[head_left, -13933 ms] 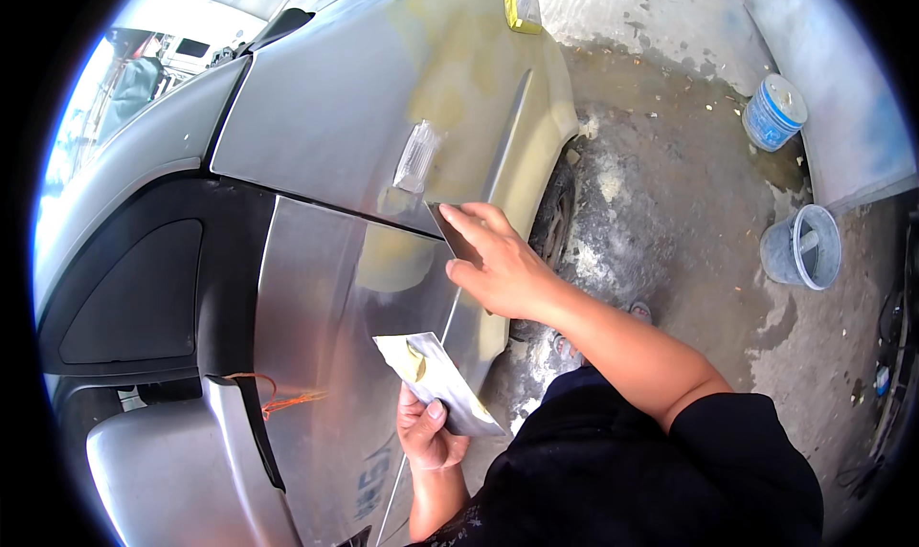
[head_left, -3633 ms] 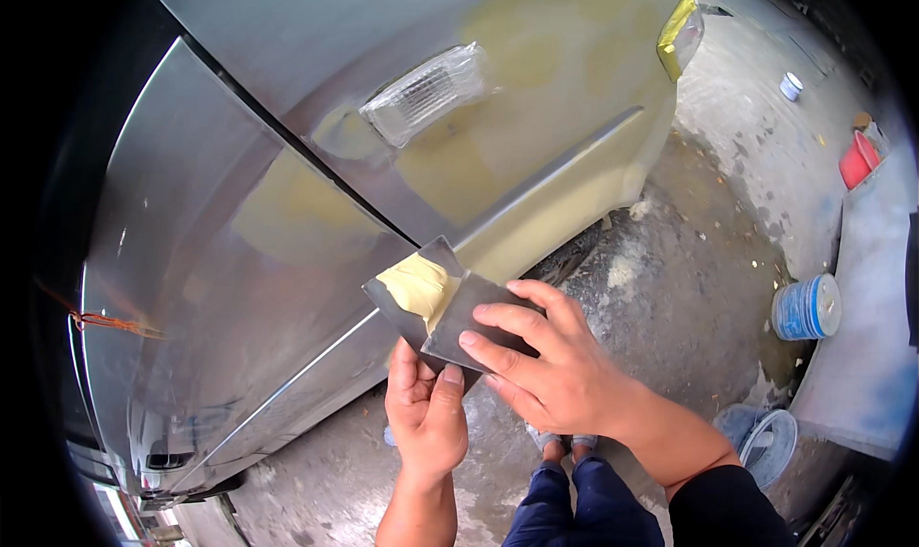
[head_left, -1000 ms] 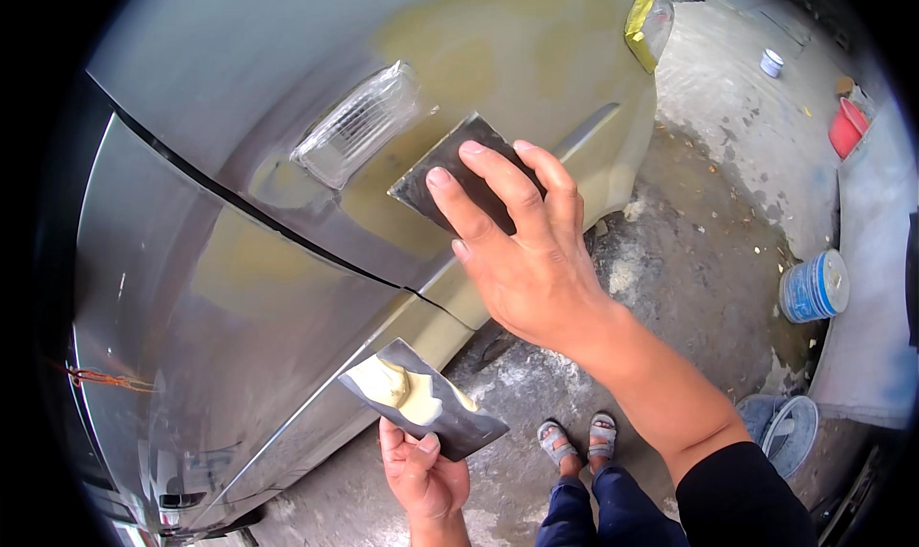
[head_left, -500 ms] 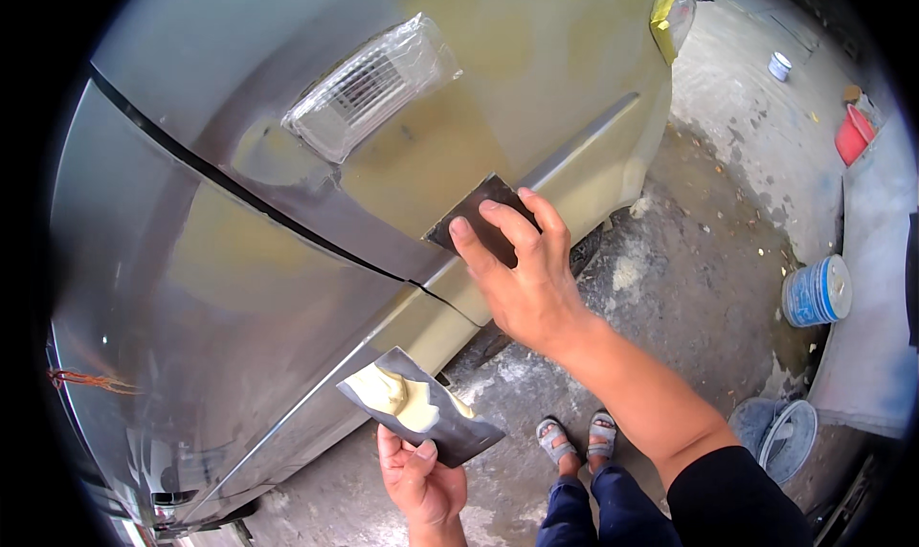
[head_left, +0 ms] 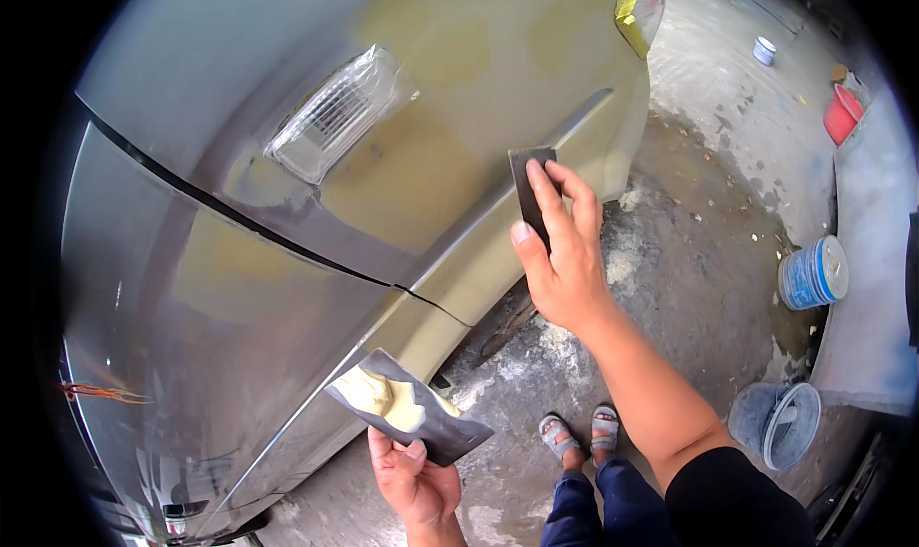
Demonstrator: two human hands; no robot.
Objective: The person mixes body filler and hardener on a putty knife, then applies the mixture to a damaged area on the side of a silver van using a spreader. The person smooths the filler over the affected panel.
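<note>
Pinched in my left hand is a dark flat plate, tilted, with a lump of cream-coloured body filler on its upper left part. My right hand grips a dark, flat filler spreader, fingers along its face and thumb at its edge. The spreader is over the lower side of a grey vehicle body panel; whether it touches the surface I cannot tell. Yellowish filler patches cover parts of the panel, and a vent-like, slatted piece on it is wrapped in clear plastic.
A dark seam divides the vehicle's panels. On the right are a blue-and-white bucket, a grey bucket, a red container and a small white can. Orange wires stick out at left. My sandalled feet stand below on stained concrete.
My right hand has moved right with the spreader, which has turned from slanted to nearly upright. The left hand and its plate stay nearly in place. The whole view has shifted slightly.
</note>
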